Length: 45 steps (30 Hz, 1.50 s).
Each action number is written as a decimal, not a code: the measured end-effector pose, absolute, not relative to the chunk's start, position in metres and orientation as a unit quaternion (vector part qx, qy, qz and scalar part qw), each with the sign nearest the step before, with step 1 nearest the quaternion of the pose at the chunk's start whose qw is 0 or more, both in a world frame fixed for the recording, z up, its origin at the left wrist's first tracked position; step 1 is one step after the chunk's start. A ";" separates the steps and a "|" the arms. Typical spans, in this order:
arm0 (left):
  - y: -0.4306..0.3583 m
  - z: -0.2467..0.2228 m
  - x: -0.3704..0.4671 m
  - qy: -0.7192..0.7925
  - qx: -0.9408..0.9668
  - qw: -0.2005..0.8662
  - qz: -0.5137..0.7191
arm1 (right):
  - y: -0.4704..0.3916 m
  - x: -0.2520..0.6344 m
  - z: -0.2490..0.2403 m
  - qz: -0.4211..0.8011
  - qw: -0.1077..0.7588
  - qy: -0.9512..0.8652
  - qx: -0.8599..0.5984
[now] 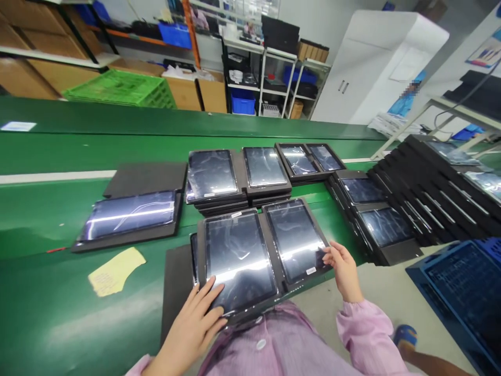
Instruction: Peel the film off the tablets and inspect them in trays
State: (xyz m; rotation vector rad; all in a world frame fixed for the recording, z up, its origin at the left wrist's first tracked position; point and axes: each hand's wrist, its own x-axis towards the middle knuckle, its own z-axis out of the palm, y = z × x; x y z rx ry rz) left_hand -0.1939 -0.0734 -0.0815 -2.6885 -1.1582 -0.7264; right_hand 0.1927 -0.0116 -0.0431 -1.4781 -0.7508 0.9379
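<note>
In front of my body lies a black foam tray with two glossy dark tablet screens side by side, the left screen and the right screen. Small white labels sit at their edges. My left hand rests at the left screen's lower left corner, fingers stretched out and apart. At the tray's right side, my right hand has its fingertips closed on the edge by the right screen. Whether they also grip the screen cannot be made out. More dark foam shows under the tray on the left.
Stacked trays with screens stand behind; others lie to the right. A single screen lies left, near a yellow paper on the green bench. A blue crate and another person's foot are at lower right.
</note>
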 end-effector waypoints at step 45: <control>-0.090 -0.085 -0.173 -0.491 -0.802 0.042 -0.337 | -0.002 0.021 0.024 0.457 0.110 -0.845 -0.254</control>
